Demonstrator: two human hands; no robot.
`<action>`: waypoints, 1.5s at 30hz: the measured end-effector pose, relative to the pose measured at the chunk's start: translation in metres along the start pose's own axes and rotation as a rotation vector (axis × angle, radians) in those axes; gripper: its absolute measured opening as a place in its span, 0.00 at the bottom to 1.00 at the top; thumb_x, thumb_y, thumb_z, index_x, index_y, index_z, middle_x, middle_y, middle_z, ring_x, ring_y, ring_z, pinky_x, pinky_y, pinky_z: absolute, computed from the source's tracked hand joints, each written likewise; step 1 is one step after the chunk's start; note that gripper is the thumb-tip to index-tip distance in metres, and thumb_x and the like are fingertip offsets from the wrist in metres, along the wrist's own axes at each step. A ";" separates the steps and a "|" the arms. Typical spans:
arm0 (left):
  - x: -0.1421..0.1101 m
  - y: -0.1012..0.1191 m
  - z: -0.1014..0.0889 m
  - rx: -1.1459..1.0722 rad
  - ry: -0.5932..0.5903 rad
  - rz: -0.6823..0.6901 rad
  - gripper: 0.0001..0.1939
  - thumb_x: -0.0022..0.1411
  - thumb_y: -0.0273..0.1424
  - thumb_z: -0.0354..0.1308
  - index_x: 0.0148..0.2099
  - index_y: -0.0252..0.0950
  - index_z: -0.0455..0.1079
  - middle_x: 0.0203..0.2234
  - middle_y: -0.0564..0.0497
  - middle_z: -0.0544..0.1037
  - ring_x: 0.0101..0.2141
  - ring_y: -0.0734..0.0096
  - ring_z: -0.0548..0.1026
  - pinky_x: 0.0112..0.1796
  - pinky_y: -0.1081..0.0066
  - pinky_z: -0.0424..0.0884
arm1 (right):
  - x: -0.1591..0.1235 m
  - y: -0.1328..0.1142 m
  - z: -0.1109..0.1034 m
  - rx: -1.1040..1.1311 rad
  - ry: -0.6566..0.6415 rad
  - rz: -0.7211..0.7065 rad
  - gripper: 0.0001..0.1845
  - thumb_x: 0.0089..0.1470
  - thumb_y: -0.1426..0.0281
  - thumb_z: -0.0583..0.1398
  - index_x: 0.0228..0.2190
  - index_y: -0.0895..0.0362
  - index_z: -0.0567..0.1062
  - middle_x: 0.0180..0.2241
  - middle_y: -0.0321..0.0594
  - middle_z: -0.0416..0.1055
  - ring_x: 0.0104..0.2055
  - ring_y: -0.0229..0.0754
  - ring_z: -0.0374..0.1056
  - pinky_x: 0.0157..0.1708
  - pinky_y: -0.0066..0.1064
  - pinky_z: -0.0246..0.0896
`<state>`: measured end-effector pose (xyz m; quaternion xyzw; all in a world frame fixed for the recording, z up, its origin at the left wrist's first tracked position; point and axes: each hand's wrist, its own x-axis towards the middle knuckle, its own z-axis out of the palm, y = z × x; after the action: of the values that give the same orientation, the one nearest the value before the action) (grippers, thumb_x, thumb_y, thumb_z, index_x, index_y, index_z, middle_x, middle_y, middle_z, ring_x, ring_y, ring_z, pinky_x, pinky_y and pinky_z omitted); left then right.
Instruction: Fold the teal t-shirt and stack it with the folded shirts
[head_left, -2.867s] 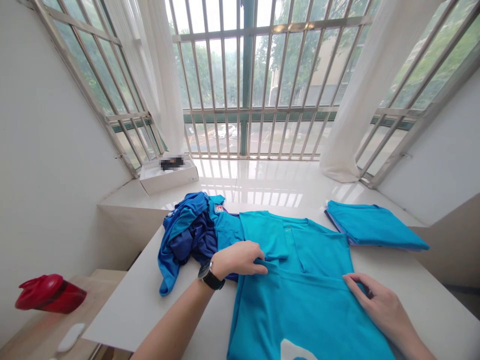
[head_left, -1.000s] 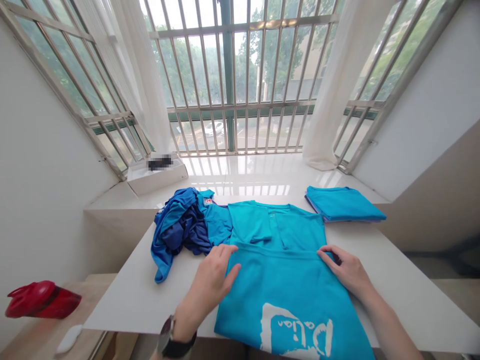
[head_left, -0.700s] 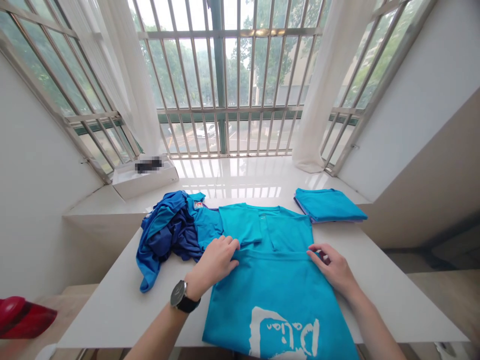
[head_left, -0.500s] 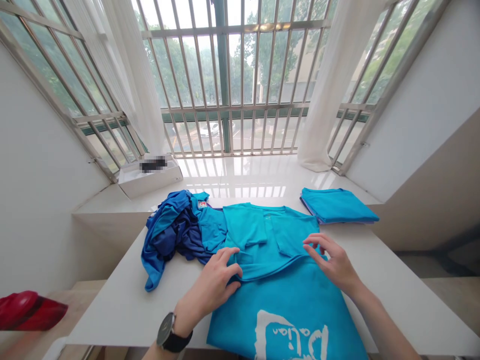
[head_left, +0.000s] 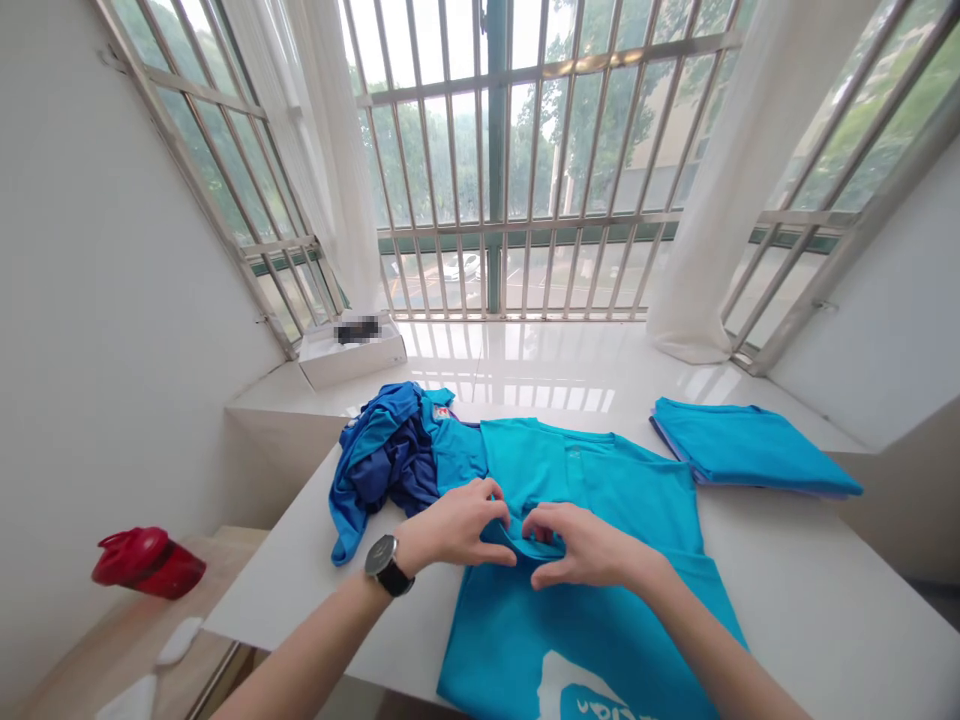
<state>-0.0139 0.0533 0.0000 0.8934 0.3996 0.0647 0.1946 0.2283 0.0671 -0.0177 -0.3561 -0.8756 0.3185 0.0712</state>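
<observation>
Once apart, left hand (head_left: 454,533), right hand (head_left: 589,546) on T-shirt (head_left: 615,480)

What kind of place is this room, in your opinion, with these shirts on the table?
Probably a bright room in a home, likely on an upper floor: barred windows with sheer curtains overlook trees and a parked car, and a turquoise T-shirt and folded shirts lie on a white table.
</observation>
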 end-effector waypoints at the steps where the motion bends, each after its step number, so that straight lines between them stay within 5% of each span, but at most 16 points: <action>1: 0.005 -0.003 -0.003 -0.007 -0.047 0.014 0.22 0.58 0.51 0.63 0.46 0.41 0.76 0.46 0.46 0.73 0.44 0.61 0.73 0.42 0.70 0.69 | 0.000 0.001 0.001 0.002 0.011 -0.013 0.17 0.49 0.56 0.67 0.38 0.51 0.77 0.37 0.37 0.75 0.37 0.44 0.69 0.34 0.31 0.62; 3: 0.016 -0.009 -0.008 -0.022 -0.130 0.030 0.21 0.63 0.51 0.57 0.41 0.39 0.77 0.39 0.46 0.76 0.40 0.63 0.74 0.39 0.72 0.68 | 0.000 0.001 0.003 -0.005 0.029 -0.046 0.10 0.56 0.60 0.62 0.35 0.53 0.77 0.35 0.38 0.76 0.35 0.43 0.69 0.34 0.31 0.61; 6: 0.035 -0.013 -0.013 0.017 -0.191 0.004 0.23 0.71 0.43 0.47 0.34 0.36 0.76 0.29 0.48 0.77 0.33 0.66 0.74 0.35 0.73 0.66 | -0.002 0.001 0.003 -0.017 0.060 -0.099 0.12 0.61 0.59 0.58 0.33 0.53 0.77 0.32 0.38 0.75 0.34 0.42 0.68 0.34 0.30 0.59; 10: 0.059 -0.011 -0.015 0.107 -0.240 -0.027 0.09 0.60 0.38 0.61 0.38 0.38 0.77 0.30 0.50 0.80 0.31 0.66 0.75 0.29 0.73 0.64 | -0.005 0.002 0.005 0.009 0.066 -0.134 0.15 0.62 0.57 0.56 0.33 0.53 0.77 0.31 0.37 0.74 0.31 0.40 0.67 0.31 0.29 0.58; 12: 0.068 -0.008 -0.016 0.139 -0.308 -0.037 0.11 0.54 0.37 0.67 0.38 0.38 0.79 0.30 0.50 0.81 0.30 0.65 0.75 0.27 0.73 0.64 | -0.006 0.002 0.006 0.038 0.061 -0.154 0.16 0.62 0.57 0.57 0.32 0.54 0.77 0.30 0.37 0.74 0.30 0.39 0.66 0.30 0.29 0.57; 17: 0.075 -0.006 -0.025 0.123 -0.411 -0.003 0.08 0.51 0.29 0.66 0.36 0.37 0.80 0.29 0.51 0.81 0.28 0.69 0.74 0.26 0.75 0.65 | -0.006 0.000 0.006 0.112 0.102 -0.156 0.17 0.62 0.56 0.56 0.33 0.54 0.78 0.31 0.37 0.76 0.30 0.39 0.67 0.31 0.29 0.58; 28: 0.060 -0.025 -0.026 0.009 -0.358 -0.085 0.09 0.56 0.28 0.59 0.39 0.35 0.79 0.31 0.51 0.80 0.29 0.71 0.74 0.26 0.76 0.62 | 0.005 0.015 0.021 -0.013 0.199 0.036 0.13 0.62 0.61 0.56 0.37 0.54 0.79 0.35 0.40 0.79 0.36 0.45 0.72 0.34 0.32 0.60; 32: 0.054 -0.026 -0.025 -0.063 -0.250 -0.089 0.18 0.66 0.40 0.51 0.34 0.34 0.77 0.25 0.51 0.78 0.26 0.71 0.71 0.26 0.74 0.60 | 0.007 0.019 0.027 0.001 0.234 0.094 0.15 0.61 0.59 0.57 0.40 0.54 0.78 0.39 0.42 0.79 0.40 0.48 0.73 0.36 0.33 0.60; 35: 0.049 -0.026 -0.025 -0.161 -0.222 -0.117 0.23 0.62 0.50 0.56 0.39 0.35 0.77 0.29 0.50 0.79 0.29 0.69 0.74 0.27 0.74 0.62 | 0.008 0.018 0.028 0.026 0.261 0.129 0.15 0.60 0.59 0.57 0.41 0.55 0.77 0.40 0.43 0.79 0.41 0.48 0.73 0.37 0.33 0.61; 38: 0.044 -0.029 -0.021 -0.199 -0.195 -0.122 0.21 0.52 0.44 0.66 0.43 0.36 0.76 0.33 0.50 0.79 0.33 0.67 0.76 0.29 0.76 0.65 | 0.007 0.017 0.027 0.038 0.263 0.141 0.15 0.60 0.59 0.57 0.40 0.55 0.78 0.39 0.43 0.79 0.40 0.47 0.73 0.36 0.32 0.60; 45: 0.043 -0.028 -0.022 -0.076 -0.165 -0.147 0.14 0.54 0.36 0.64 0.42 0.37 0.75 0.33 0.51 0.79 0.34 0.67 0.76 0.30 0.76 0.66 | 0.001 0.024 0.012 -0.075 0.299 0.189 0.13 0.59 0.60 0.57 0.37 0.54 0.78 0.33 0.40 0.77 0.35 0.45 0.71 0.33 0.31 0.59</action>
<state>-0.0103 0.1090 0.0070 0.8560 0.4440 -0.0082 0.2649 0.2374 0.0746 -0.0416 -0.4825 -0.8292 0.2344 0.1571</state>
